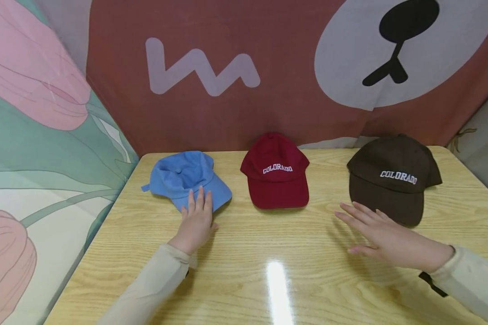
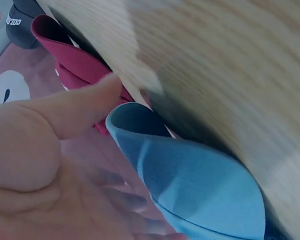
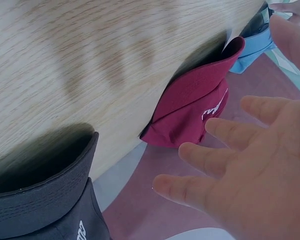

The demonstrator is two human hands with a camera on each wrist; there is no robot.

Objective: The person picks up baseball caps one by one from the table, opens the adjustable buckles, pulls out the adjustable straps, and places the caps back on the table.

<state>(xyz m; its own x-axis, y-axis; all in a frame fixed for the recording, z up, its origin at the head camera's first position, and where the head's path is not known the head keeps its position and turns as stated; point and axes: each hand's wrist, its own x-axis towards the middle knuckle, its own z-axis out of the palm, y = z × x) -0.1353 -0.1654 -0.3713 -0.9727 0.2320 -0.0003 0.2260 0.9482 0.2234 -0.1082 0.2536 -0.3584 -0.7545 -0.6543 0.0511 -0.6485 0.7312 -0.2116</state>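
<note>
A blue baseball cap [image 1: 183, 174] lies at the table's left, its crown dented and its brim toward the front right. My left hand [image 1: 196, 223] reaches over that brim with straight fingers; in the left wrist view the blue brim [image 2: 200, 175] is just beyond the palm. In the middle sits a red cap [image 1: 274, 176] with white COLORADO lettering. A dark brown cap [image 1: 394, 176] with the same lettering sits at the right. My right hand [image 1: 390, 237], fingers spread and holding nothing, hovers in front of the brown cap's brim.
The caps stand along the back of a light wooden table [image 1: 236, 271]. Behind it hangs a brown cloth backdrop [image 1: 211, 117] with a bear-like face. A flower-patterned cloth [image 1: 44, 149] lines the left side, a grey cloth [image 1: 484, 149] the right.
</note>
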